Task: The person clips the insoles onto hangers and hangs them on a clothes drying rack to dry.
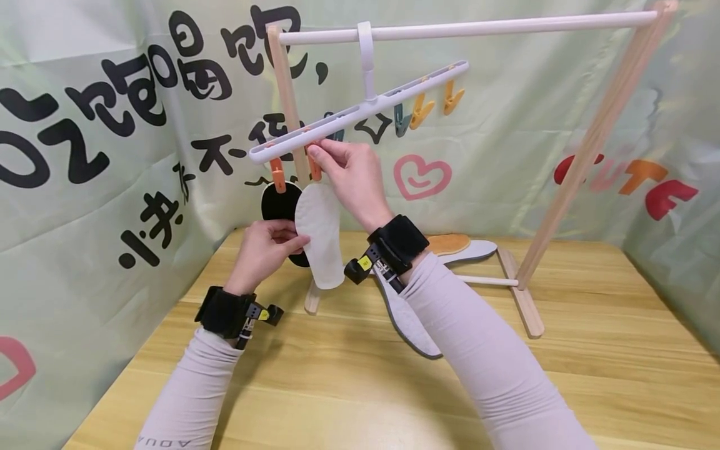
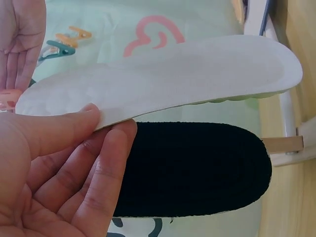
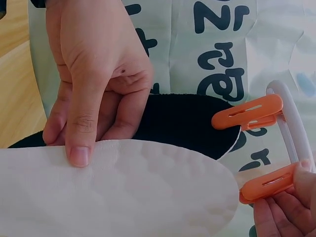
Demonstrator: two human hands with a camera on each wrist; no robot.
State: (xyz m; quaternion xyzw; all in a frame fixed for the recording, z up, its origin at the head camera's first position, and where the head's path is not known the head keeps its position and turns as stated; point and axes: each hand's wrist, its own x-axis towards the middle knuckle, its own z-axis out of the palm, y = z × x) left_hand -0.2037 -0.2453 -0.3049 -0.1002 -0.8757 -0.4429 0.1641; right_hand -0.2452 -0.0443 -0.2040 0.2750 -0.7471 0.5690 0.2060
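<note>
A white insole (image 1: 319, 240) hangs upright below the left end of the clip hanger (image 1: 392, 99). My left hand (image 1: 260, 253) pinches its side edge between thumb and fingers. Up at the bar, my right hand (image 1: 360, 184) pinches an orange clip (image 3: 269, 183) by its handle end. The clip's tip meets the upper end of the white insole in the right wrist view. Behind it, a black insole (image 2: 197, 170) hangs from another orange clip (image 1: 278, 175). In the head view the white insole and left hand hide part of the black one.
The hanger hooks on the white rail (image 1: 506, 26) of a wooden rack (image 1: 590, 150) and tilts down to the left. Yellow clips (image 1: 420, 112) and a teal clip (image 1: 401, 120) hang on its right half. Grey insoles (image 1: 407, 319) and an orange insole (image 1: 448, 244) lie on the table (image 1: 337, 387).
</note>
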